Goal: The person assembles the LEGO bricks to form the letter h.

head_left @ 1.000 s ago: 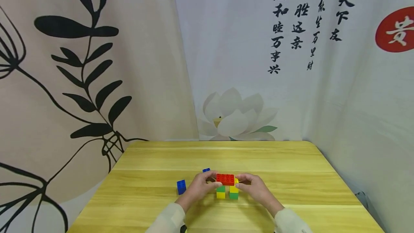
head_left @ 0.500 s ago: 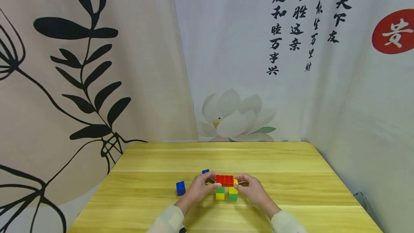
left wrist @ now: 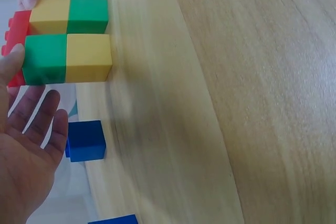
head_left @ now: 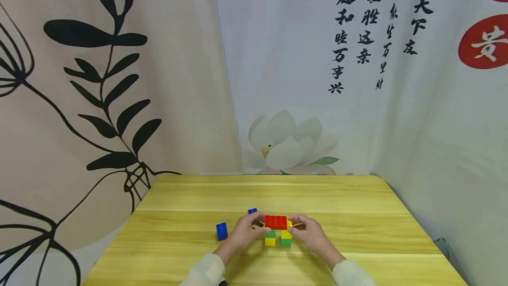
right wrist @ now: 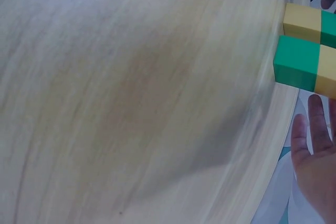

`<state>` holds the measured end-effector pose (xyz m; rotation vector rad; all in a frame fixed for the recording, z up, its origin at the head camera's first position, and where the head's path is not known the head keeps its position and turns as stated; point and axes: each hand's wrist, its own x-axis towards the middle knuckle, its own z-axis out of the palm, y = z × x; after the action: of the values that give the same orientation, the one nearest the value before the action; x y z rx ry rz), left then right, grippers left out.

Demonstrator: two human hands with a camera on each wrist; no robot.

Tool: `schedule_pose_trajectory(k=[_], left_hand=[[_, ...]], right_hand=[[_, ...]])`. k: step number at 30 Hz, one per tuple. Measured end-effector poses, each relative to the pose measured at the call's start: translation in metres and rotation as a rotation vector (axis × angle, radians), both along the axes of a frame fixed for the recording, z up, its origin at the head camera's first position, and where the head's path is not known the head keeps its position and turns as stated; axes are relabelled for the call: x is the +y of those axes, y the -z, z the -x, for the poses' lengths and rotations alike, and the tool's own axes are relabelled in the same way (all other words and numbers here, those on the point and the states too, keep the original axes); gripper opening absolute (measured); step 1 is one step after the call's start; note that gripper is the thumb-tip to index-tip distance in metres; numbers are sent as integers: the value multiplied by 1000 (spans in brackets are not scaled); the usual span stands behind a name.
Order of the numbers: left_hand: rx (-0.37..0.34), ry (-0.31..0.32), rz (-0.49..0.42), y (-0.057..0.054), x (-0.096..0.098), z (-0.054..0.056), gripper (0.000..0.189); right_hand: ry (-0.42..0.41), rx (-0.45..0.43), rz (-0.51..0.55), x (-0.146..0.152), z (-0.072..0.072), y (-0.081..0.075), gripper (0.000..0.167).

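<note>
A red brick (head_left: pixel 275 222) with studs up bridges two small columns. The left column has a green brick (left wrist: pixel 45 59) over a yellow brick (left wrist: pixel 88 57); the right has another yellow brick (head_left: pixel 286 234) over another green brick (head_left: pixel 285 242). My left hand (head_left: pixel 243 234) pinches the red brick's left end, thumb in front, its other fingers spread below. From the opposite side my right hand (head_left: pixel 313 234) pinches the upper yellow brick beside the red brick's right end, thumb at the near face. In the right wrist view its lower fingers spread beside the columns.
A blue brick (head_left: pixel 222 231) stands on the wooden table (head_left: pixel 357 215) left of my left hand. Another blue brick (head_left: pixel 252 211) lies behind that hand, partly hidden. A printed curtain (head_left: pixel 190 78) hangs beyond the table's back edge.
The head view has shifted slightly. Both hands keep their places at the red brick and the columns, and the bricks stand as before.
</note>
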<state>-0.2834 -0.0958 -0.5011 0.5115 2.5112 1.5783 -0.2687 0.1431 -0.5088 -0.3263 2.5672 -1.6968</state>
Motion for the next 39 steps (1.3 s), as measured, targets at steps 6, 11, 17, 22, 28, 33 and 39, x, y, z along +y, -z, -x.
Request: schedule_pose_trajectory(k=[6, 11, 17, 22, 28, 33, 39], left_hand=[[61, 10, 94, 1, -6, -5, 36], [48, 11, 79, -4, -15, -8, 44], [25, -25, 62, -12, -24, -6, 42], [71, -34, 42, -17, -37, -4, 42], [139, -77, 54, -17, -58, 3, 38], [148, -140, 68, -17, -78, 7, 38], [104, -251, 69, -15, -98, 9, 38]], right_hand=[[2, -7, -3, 1, 0, 0, 32], [4, -9, -1, 1, -2, -2, 33], [0, -14, 0, 1, -2, -1, 34], [-8, -12, 9, 1, -1, -1, 35], [-7, -13, 13, 1, -3, -3, 35], [-8, -21, 15, 1, -1, -1, 36], [-2, -19, 11, 1, -1, 1, 37]])
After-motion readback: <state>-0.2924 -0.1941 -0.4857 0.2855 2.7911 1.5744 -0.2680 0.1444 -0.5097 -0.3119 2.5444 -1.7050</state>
